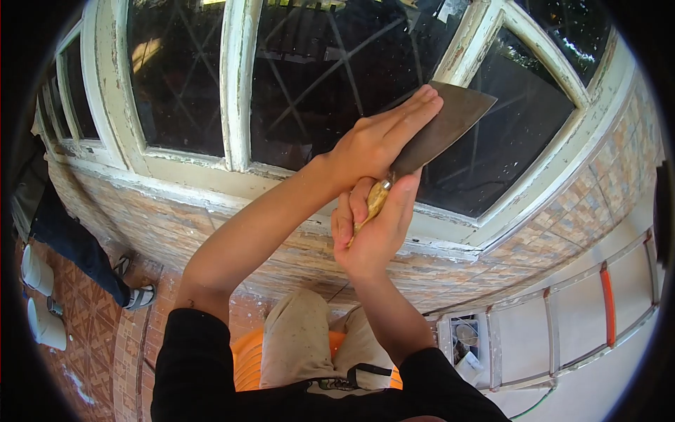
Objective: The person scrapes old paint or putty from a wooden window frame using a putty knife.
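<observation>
Scraper (460, 116) held at window frame (465, 63), right hand (376, 243) wrapped round handle (377, 200), left hand (373, 144) extended flat along blade (437, 137); shallow angle, even pressure, corners off glass (520, 126) seem advisable.

Cannot see the scraper (453, 125) whole: lose part of the blade under the left hand (380, 141) and of the handle (377, 202) inside the right hand (383, 228). Cannot see the head of the other person (77, 243), cut off at the left edge. Cannot sort the small contents (465, 335) of the box. Cannot identify the orange object (246, 362) behind the trousers (299, 344).
</observation>
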Tool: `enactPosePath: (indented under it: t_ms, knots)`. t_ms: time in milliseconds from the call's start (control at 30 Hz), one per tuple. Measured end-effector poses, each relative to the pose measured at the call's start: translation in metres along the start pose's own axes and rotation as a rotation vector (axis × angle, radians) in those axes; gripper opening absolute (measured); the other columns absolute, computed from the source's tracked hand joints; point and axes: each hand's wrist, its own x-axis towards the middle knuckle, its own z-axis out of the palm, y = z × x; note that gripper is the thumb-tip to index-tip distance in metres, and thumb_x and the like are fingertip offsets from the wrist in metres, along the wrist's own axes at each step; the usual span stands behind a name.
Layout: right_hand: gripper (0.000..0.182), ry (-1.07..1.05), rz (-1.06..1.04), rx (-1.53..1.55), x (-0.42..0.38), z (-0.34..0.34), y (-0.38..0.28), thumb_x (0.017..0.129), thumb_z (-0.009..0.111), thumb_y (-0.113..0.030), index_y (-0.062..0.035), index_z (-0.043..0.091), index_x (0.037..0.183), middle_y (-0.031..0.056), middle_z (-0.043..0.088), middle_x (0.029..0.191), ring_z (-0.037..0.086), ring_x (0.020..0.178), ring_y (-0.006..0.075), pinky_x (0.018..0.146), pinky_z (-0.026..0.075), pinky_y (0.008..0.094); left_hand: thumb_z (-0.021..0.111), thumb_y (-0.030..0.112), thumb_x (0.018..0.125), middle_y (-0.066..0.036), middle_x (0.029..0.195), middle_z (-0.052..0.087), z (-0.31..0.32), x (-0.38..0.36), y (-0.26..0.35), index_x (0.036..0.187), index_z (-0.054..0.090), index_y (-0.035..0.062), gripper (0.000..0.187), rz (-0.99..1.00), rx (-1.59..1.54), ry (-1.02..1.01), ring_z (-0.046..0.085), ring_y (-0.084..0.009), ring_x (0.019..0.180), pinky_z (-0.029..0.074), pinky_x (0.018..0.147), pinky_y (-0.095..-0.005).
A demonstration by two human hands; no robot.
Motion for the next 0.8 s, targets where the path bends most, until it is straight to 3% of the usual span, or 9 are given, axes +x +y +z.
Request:
enactPosePath:
  t_ms: [233, 467, 600, 667, 800]
  knots:
    - [0.051, -0.034, 0.038, 0.114, 0.020, 0.018, -0.012, 0.099, 0.032, -0.054, -0.0297, 0.024, 0.144, -0.0021, 0.034, 0.054, 0.029, 0.034, 0.0079, 0.030, 0.025, 0.0208, 0.063, 0.001, 0.076, -0.025, 0.131, 0.052, -0.003, 0.026, -0.007, 0.131, 0.048, -0.0060, 0.058, -0.013, -0.039, 0.011, 0.051, -0.0345, 0.124, 0.047, 0.101, -0.0373]
    - [0.049, -0.018, 0.075, 0.114, -0.010, -0.004, 0.010, 0.099, 0.034, -0.055, -0.0360, 0.023, 0.143, -0.0022, 0.033, 0.054, 0.026, 0.033, 0.0079, 0.030, 0.024, 0.0209, 0.063, 0.002, 0.077, -0.025, 0.128, 0.055, 0.008, -0.018, 0.006, 0.127, 0.052, -0.0065, 0.051, -0.055, -0.028, 0.063, 0.052, -0.0370, 0.122, 0.046, 0.101, -0.0386]
    - [0.049, -0.002, 0.058, 0.125, 0.023, 0.020, -0.014, 0.099, 0.034, -0.054, -0.0356, 0.022, 0.144, -0.0024, 0.033, 0.054, 0.027, 0.034, 0.0080, 0.031, 0.024, 0.0215, 0.060, 0.004, 0.080, -0.025, 0.128, 0.055, 0.002, 0.028, -0.004, 0.127, 0.052, -0.0059, 0.048, -0.011, -0.079, 0.075, 0.052, -0.0365, 0.123, 0.046, 0.102, -0.0386]
    - [0.047, -0.001, 0.035, 0.104, 0.015, 0.022, -0.010, 0.100, 0.034, -0.053, -0.0352, 0.025, 0.142, -0.0025, 0.033, 0.054, 0.027, 0.033, 0.0081, 0.031, 0.024, 0.0214, 0.059, 0.004, 0.082, -0.025, 0.128, 0.055, 0.002, 0.019, 0.001, 0.125, 0.054, -0.0054, 0.045, -0.028, -0.174, 0.082, 0.052, -0.0354, 0.123, 0.045, 0.102, -0.0378]
    - [0.045, -0.004, 0.045, 0.109, -0.012, -0.002, 0.010, 0.099, 0.035, -0.053, -0.0335, 0.028, 0.139, -0.0023, 0.033, 0.054, 0.027, 0.033, 0.0084, 0.030, 0.024, 0.0215, 0.060, 0.000, 0.080, -0.026, 0.127, 0.055, 0.014, -0.017, 0.014, 0.123, 0.056, -0.0056, 0.044, -0.165, -0.061, 0.094, 0.052, -0.0341, 0.123, 0.044, 0.104, -0.0373]
